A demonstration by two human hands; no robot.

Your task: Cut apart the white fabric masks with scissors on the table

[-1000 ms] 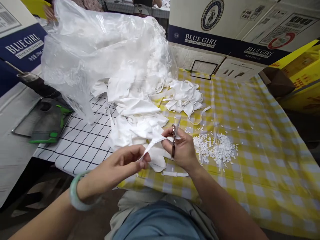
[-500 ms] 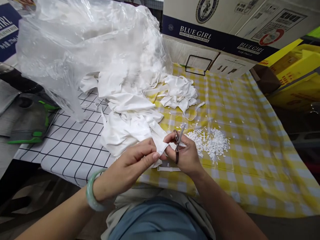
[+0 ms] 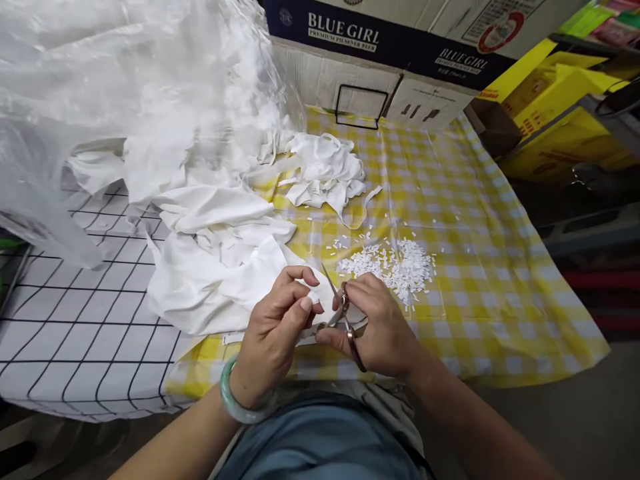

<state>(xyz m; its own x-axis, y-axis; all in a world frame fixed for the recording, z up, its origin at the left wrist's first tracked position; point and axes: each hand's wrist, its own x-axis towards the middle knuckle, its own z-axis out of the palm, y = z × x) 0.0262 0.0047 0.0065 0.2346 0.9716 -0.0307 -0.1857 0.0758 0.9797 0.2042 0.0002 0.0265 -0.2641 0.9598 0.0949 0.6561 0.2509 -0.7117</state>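
Note:
My left hand [image 3: 277,333], with a green bangle on the wrist, pinches the edge of a white cloth piece [image 3: 220,283] near the table's front edge. Close beside it, my right hand [image 3: 375,327] grips small metal scissors [image 3: 340,313], whose blades point up and left toward the pinched cloth. A heap of white cloth pieces [image 3: 200,220] spills toward me from a clear plastic bag [image 3: 110,93]. Just right of the scissors lies a pile of small white cut bits [image 3: 395,263] on the yellow checked tablecloth [image 3: 475,267].
A second bunch of white cloth [image 3: 323,173] lies further back. "BLUE GIRL" cardboard boxes [image 3: 390,60] stand along the far edge, yellow boxes [image 3: 560,113] at the right. A white cloth with a black grid [image 3: 75,327] covers the left of the table.
My hands have come closer together and nearer to me, and the view has tilted down. The scissors now angle toward the cloth at my left fingertips instead of pointing up.

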